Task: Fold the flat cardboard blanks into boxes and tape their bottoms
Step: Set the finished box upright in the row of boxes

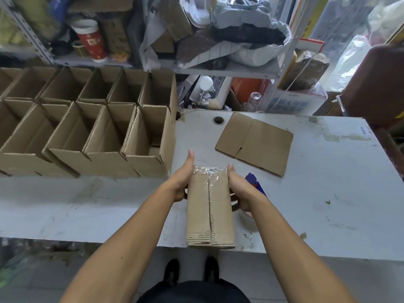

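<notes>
box [210, 206] — left hand [182, 180], right hand [239, 190] gripping

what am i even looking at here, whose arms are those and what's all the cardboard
One picture, taken by a camera worn on a person's head, looking down at their own arms. The left hand and right hand hold a folded box by its sides, its far end covered with clear tape. On the grey table lie a flat cardboard blank, not yet folded, and rows of finished open boxes at left. A blue object, mostly hidden, sits behind the right hand.
</notes>
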